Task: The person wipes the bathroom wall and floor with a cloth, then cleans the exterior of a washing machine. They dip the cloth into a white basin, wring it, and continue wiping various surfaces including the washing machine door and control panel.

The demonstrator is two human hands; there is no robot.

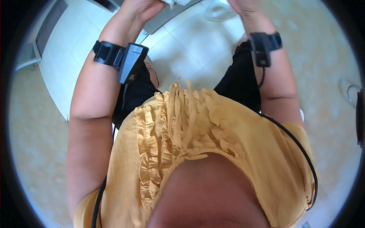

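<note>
Two cables (314,171) run along the top (266,152), likely to avoid snagging. Boxes (131,62) strapped on forearms (91,87), presumably so gripping isn't hindered. Farther out, left hand (152,9) meets white cloth (179,2) at view's upper edge; right hand (244,5) well apart. Both cropped: can't tell either grip.

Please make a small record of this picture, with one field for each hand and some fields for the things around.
Left hand: at the top edge, partly cut off, next to a white, cloth-like thing; grip unclear
Right hand: at the top edge, mostly cut off; fingers not visible
Wrists: a dark strapped device on the left, another dark device on the right
Clothing: yellow ruffled top, black trousers
Floor: pale tiles between the legs
</note>
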